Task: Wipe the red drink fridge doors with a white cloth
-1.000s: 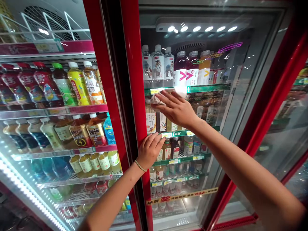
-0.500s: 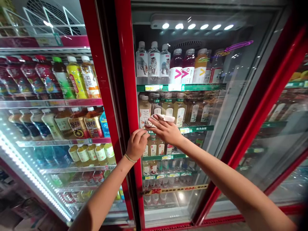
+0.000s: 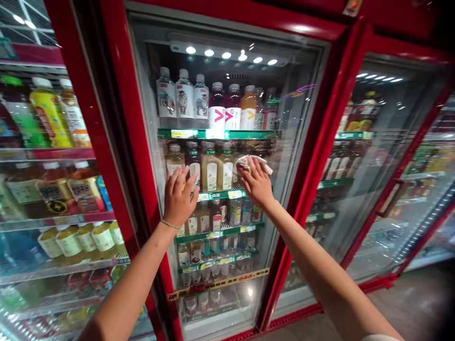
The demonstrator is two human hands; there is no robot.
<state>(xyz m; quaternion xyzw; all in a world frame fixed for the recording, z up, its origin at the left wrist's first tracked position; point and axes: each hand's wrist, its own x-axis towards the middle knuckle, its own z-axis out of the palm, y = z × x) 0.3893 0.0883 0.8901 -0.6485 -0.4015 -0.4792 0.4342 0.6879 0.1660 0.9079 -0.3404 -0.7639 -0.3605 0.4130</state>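
A white cloth (image 3: 263,165) lies bunched against the glass door (image 3: 220,310) of a red-framed drinks fridge. Over it my right hand (image 3: 256,183) is pressed, fingers stretched, keeping the cloth between palm and glass. To the left, my left hand (image 3: 180,196) has its fingers spread toward the same pane, close to the red door frame (image 3: 130,118); nothing is in it. A thin band (image 3: 170,224) circles that wrist. Behind the glass, tea bottles (image 3: 209,170) stand on a green-edged shelf, partly covered by both hands.
Bottles with tiger labels (image 3: 185,99) fill the top shelf inside. On the left is another lit fridge with a yellow bottle (image 3: 50,113) among several drinks. More red-framed fridges extend to the right, one with a door handle (image 3: 389,198). Grey floor (image 3: 423,298) shows at lower right.
My right hand and the cloth have moved right across the glass. My left hand has lifted from beside the frame onto the pane side, its curled fingers now spread. The view has turned right.
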